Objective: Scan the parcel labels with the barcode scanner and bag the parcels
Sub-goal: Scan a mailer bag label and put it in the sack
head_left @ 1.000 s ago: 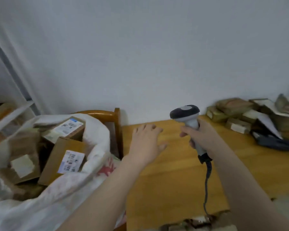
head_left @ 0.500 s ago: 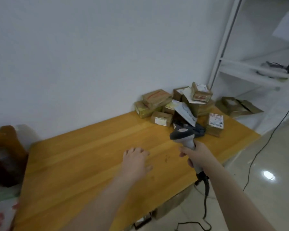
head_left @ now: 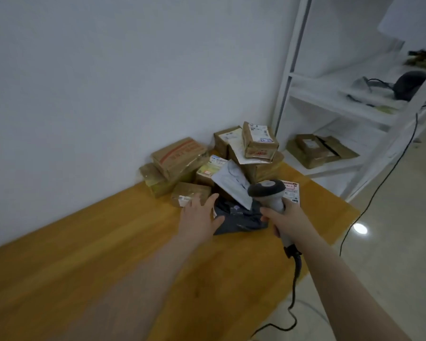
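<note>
A heap of taped cardboard parcels (head_left: 180,158) lies at the far right end of the wooden table (head_left: 123,242), against the wall. A dark grey poly mailer (head_left: 239,217) and a white envelope (head_left: 231,183) lie at the front of the heap. My left hand (head_left: 199,217) reaches over the table with fingers spread, its tips at a small box (head_left: 190,193) and the mailer's left edge. My right hand (head_left: 288,217) grips the handle of the grey-and-white barcode scanner (head_left: 268,193), head up, just right of the mailer. The bag is out of view.
A white shelf unit (head_left: 330,99) stands right of the table, with flattened cardboard (head_left: 315,148) on a low shelf and dark gear higher up. The scanner's black cable (head_left: 295,291) hangs off the table's front edge to the tiled floor.
The view has swung from the bag and chair at the left toward the parcel heap. Both hands have moved forward to the heap, the right one still holding the scanner.
</note>
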